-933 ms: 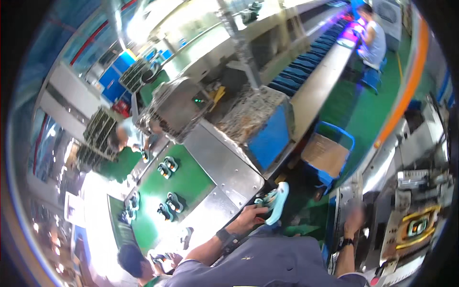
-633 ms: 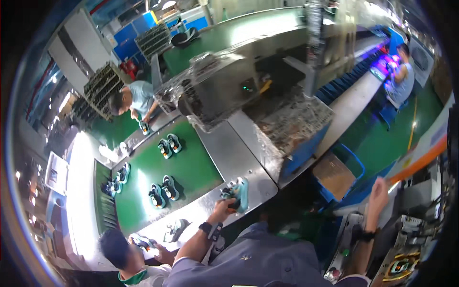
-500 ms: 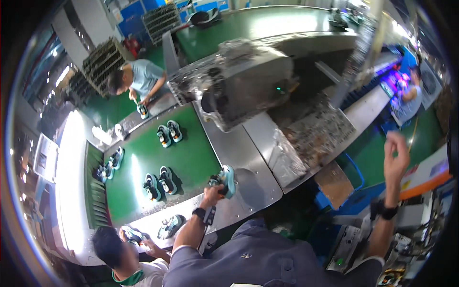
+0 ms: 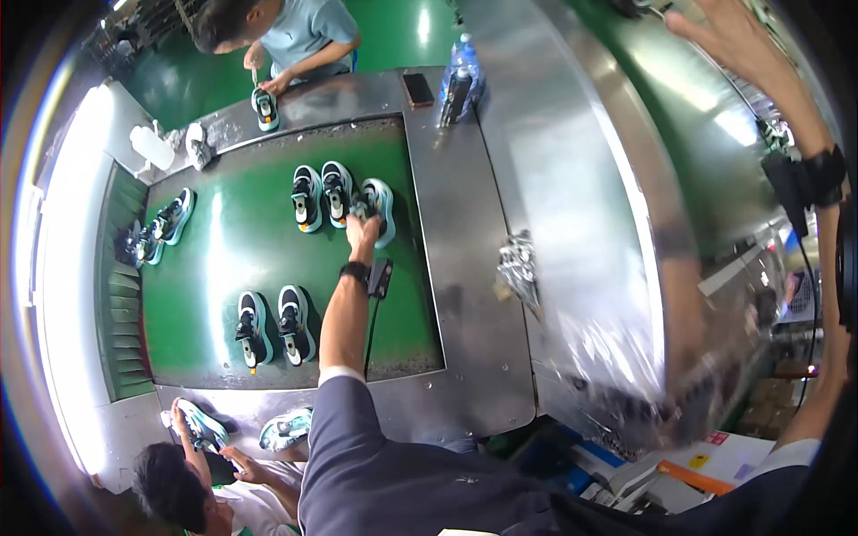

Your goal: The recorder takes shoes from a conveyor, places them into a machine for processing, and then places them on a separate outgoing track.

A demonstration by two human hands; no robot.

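Note:
My left hand (image 4: 361, 230) is closed on a black and pale-blue sneaker (image 4: 379, 214) over the green conveyor belt (image 4: 214, 322). This sneaker is right beside a matching pair (image 4: 322, 195), toe pointing away from me; whether its sole touches the belt I cannot tell. A second pair (image 4: 275, 327) stands nearer to me on the belt. High at the right, my right hand (image 4: 715, 27) is stretched out with fingers apart, holding nothing that I can see. Its fingertips are close to a dark object (image 4: 630, 7) at the picture's upper edge.
Across the belt, a person (image 4: 308, 40) works on a sneaker (image 4: 265, 109); at lower left another person (image 4: 223, 496) handles one (image 4: 204, 423). More sneakers (image 4: 166, 223) sit by the lit tunnel. A phone (image 4: 416, 90) and bottles (image 4: 461, 76) rest on the metal frame. A metal machine cover (image 4: 572, 196) rises at right.
My left hand has carried the sneaker from the metal edge out over the belt, beside the far pair. My right hand has swung up and forward, its fingers uncurling. The whole view has turned.

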